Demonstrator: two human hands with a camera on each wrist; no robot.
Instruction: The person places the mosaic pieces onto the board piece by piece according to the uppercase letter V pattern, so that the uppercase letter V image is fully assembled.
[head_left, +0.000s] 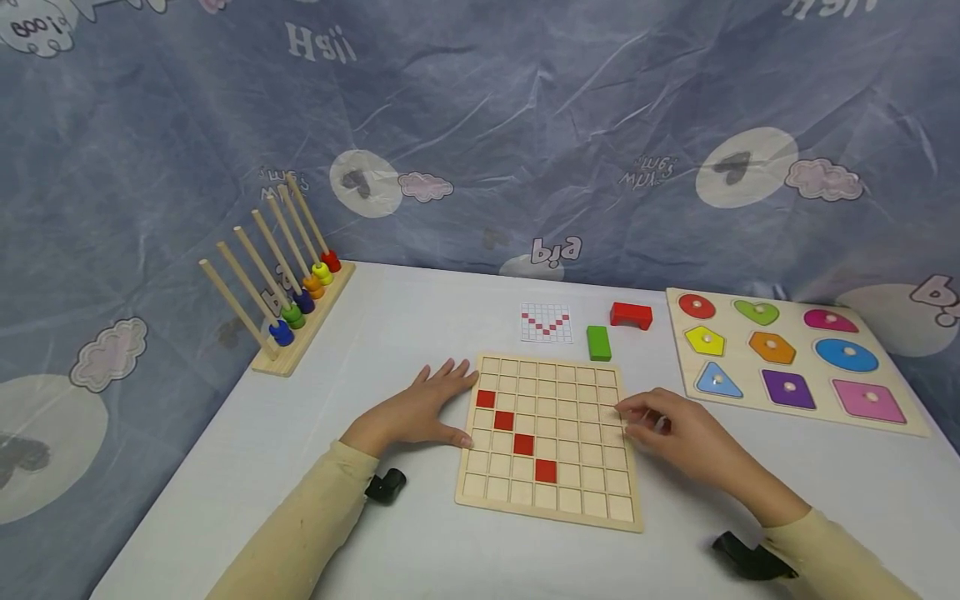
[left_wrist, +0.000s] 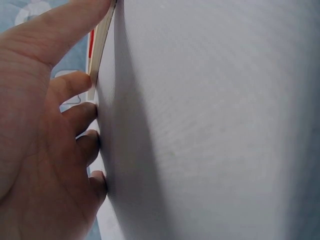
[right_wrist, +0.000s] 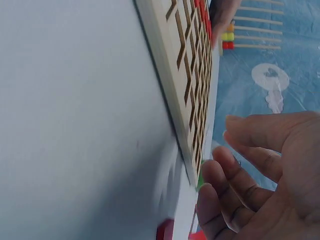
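Note:
A wooden grid board (head_left: 558, 510) lies flat on the table, with several red square tiles (head_left: 523, 445) in a diagonal run across its left half. My left hand (head_left: 420, 408) rests at the board's left edge, fingers spread and thumb touching the rim. In the left wrist view the left fingers (left_wrist: 80, 117) stretch toward the tabletop. At the board's right edge hovers my right hand (head_left: 678, 433), its fingers loosely bent. The right wrist view shows that hand's thumb and fingertips apart, with nothing visible between them.
Behind the board lie a pattern card (head_left: 546, 323), a green block (head_left: 598, 343) and a red arch-shaped block (head_left: 631, 315). A shape puzzle board (head_left: 798, 358) is at the right. Pegs with coloured beads stand on a wooden base (head_left: 315, 321) at the left.

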